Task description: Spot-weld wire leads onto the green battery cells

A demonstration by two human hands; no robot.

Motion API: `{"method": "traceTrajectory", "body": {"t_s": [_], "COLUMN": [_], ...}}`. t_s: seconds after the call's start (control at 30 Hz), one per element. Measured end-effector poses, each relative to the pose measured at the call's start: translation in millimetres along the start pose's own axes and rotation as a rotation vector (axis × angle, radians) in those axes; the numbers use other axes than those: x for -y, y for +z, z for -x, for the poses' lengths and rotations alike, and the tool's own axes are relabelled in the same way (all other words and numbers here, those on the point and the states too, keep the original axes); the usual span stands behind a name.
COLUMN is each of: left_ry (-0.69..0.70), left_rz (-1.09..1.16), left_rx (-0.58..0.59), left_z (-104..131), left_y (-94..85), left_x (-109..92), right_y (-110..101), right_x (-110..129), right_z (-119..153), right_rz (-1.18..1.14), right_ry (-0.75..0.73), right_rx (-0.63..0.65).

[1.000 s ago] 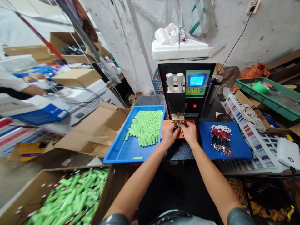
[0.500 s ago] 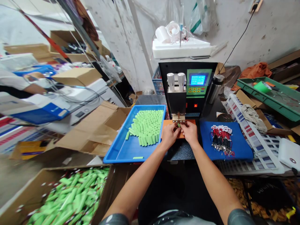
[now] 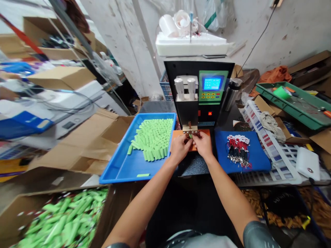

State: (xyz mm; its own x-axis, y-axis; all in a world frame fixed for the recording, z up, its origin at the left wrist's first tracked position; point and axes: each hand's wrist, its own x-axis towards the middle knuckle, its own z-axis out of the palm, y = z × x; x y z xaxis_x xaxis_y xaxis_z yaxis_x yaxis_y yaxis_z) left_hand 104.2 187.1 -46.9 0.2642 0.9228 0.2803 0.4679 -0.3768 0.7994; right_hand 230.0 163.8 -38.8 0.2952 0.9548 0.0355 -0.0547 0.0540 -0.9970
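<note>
A small green-wrapped battery cell stands end-up under the electrode tips of a black spot welder. From the left, my left hand pinches it, thumb and fingers closed. On the opposite side, the fingers of my right hand are closed against the same cell; any thin lead or tab between them is too small to make out. Both hands rest over an orange pad. Many more green cells stand grouped in a blue tray left of my hands.
Red-and-black wire leads lie on a blue mat at right. A carton of wired green packs sits lower left. Beyond the mat are a white plastic rack and a green tray. A steel flask stands beside the welder.
The whole view has swung slightly, so things appear farther left. Both hands stay closed at the cell under the welder's tips, with little visible change in grip.
</note>
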Motion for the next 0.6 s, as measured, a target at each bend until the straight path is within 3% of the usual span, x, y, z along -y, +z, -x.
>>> {"method": "traceTrajectory", "body": {"t_s": [0.13,0.27,0.37,0.47,0.53,0.6], "left_ry": [-0.024,-0.06,-0.061,-0.032,-0.019,-0.016], "left_rz": [0.003,-0.026,-0.049,-0.069,-0.081,-0.094], "left_rx": [-0.002,0.008,0.006,0.002,0.005,0.006], "left_z": [-0.2,0.9,2.3,3.2,3.6,4.0], "left_y": [0.8,0.8,-0.4,-2.8,-4.6,-5.8], "left_x": [0.0,-1.0,-2.7,-6.4,-9.3,-11.5], "right_y": [-8.2,-51.5,-106.1,-154.3,-171.3,-175.3], "right_x": [3.6,7.9,10.1,10.6,8.8,5.7], "right_z": [3.6,2.6,-4.0,-11.4,-14.3,-15.0], "right_rz": [-0.07,0.016,0.314,0.831,1.109,1.297], "right_ry": [0.061,0.027,-0.04,-0.094,-0.058,-0.005], "right_rx": [0.089,0.023,-0.139,-0.217,-0.167,-0.109]}}
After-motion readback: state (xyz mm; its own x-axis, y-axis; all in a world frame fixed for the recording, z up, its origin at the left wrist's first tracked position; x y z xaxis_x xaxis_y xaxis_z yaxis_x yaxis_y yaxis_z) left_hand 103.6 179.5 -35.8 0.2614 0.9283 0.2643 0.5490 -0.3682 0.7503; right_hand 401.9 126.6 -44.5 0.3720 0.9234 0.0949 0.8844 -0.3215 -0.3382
